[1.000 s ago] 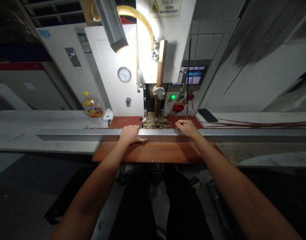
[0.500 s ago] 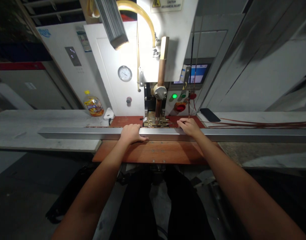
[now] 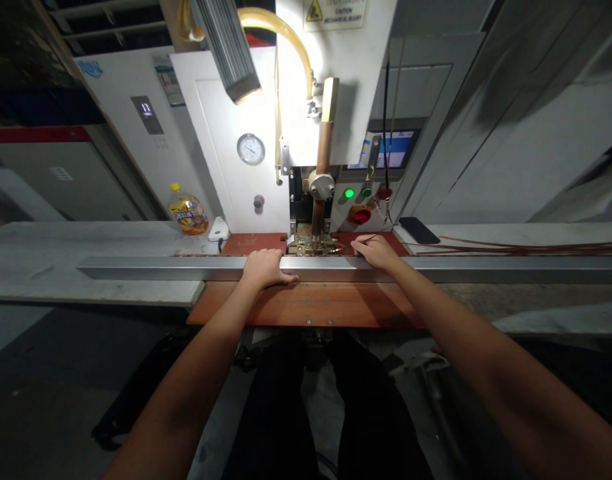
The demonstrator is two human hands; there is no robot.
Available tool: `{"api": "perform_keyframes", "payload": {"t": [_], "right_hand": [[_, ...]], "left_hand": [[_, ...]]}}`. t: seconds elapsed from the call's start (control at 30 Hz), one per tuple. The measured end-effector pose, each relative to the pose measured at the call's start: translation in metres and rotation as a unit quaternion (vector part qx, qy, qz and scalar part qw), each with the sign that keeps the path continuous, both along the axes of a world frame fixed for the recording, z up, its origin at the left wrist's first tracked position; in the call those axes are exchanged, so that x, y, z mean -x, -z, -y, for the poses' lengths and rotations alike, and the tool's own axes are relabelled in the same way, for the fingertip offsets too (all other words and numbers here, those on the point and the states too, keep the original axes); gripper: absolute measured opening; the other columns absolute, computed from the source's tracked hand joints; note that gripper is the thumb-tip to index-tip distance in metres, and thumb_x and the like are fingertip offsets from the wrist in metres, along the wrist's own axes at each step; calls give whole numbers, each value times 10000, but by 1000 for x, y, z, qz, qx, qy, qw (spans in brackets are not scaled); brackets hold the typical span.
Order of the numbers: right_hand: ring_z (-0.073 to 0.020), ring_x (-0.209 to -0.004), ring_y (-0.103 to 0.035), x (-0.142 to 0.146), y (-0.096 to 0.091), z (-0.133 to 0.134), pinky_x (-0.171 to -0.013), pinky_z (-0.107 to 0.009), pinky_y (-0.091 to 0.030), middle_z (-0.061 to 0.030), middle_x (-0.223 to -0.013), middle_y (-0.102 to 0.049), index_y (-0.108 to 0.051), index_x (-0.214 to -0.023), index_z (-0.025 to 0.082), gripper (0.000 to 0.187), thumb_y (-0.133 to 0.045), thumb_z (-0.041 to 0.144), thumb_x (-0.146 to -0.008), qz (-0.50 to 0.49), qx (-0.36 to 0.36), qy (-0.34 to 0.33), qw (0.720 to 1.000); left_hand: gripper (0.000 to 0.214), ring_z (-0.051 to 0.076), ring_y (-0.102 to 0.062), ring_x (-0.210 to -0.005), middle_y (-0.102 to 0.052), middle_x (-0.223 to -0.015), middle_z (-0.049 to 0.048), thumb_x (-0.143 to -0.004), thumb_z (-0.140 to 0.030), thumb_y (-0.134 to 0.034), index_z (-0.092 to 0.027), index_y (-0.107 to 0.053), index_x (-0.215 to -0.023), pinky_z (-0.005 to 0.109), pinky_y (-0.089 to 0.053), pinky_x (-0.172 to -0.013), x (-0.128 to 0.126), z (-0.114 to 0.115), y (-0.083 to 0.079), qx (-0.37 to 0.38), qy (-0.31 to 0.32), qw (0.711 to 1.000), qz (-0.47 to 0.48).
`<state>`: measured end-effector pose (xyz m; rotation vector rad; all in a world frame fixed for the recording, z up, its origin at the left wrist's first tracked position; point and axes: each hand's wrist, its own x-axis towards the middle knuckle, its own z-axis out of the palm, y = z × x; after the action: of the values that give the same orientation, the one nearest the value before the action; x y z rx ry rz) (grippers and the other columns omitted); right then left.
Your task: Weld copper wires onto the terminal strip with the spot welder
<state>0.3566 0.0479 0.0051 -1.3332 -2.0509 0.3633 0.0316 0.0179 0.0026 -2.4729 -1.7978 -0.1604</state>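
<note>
A long silver metal bar [image 3: 331, 269] lies across the worktop in front of a machine. My left hand [image 3: 264, 268] is wrapped over the bar left of the middle, its thumb along the front face. Right of the middle, my right hand [image 3: 376, 252] is closed in a pinch above the bar's back edge; a thin copper-coloured strip shows at its fingertips, partly hidden by the fingers. Between the hands, just behind the bar, the machine's vertical copper rod [image 3: 317, 217] points down over a small brass fixture [image 3: 311, 241].
Several loose copper-coloured strips [image 3: 526, 248] lie behind the bar on the right, near a black phone [image 3: 419, 231]. An orange bottle [image 3: 187, 212] and a small white device [image 3: 218, 229] stand at left. A reddish-brown board [image 3: 306, 305] juts out in front. The panel has a lit green button [image 3: 349, 193].
The view has shifted very slightly. My right hand has edged a little to the left; my left hand keeps its hold on the bar, which stays in place.
</note>
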Motion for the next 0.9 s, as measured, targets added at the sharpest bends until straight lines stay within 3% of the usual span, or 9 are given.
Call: {"api": "perform_keyframes", "payload": {"t": [0.37, 0.73, 0.9], "right_hand": [[-168, -637, -561, 34, 5, -10, -643, -284, -380, -20, -612, -637, -518, -540, 227, 364, -453, 378, -865, 50, 17, -21, 998], [-180, -699, -588, 40, 9, -9, -677, -273, -395, -36, -677, -681, -519, -573, 232, 327, -452, 350, -870, 65, -7, -8, 998], [-185, -708, -589, 41, 9, -8, -713, -273, -412, -39, -684, -682, -534, -584, 232, 314, -458, 347, -865, 60, -9, -7, 998]], "left_hand": [[732, 344, -675, -999, -747, -1066, 127, -659, -865, -608, -239, -678, -1033, 412, -480, -811, 1, 0, 1, -6, 2, 1000, -10], [765, 342, -674, -988, -737, -1091, 137, -665, -880, -597, -223, -667, -1050, 403, -480, -813, 2, 0, 0, -3, 13, 1000, -13], [823, 343, -624, -1098, -689, -1207, 138, -650, -852, -653, -230, -626, -1187, 407, -464, -897, 9, 0, -1, -7, 51, 999, 19]]}}
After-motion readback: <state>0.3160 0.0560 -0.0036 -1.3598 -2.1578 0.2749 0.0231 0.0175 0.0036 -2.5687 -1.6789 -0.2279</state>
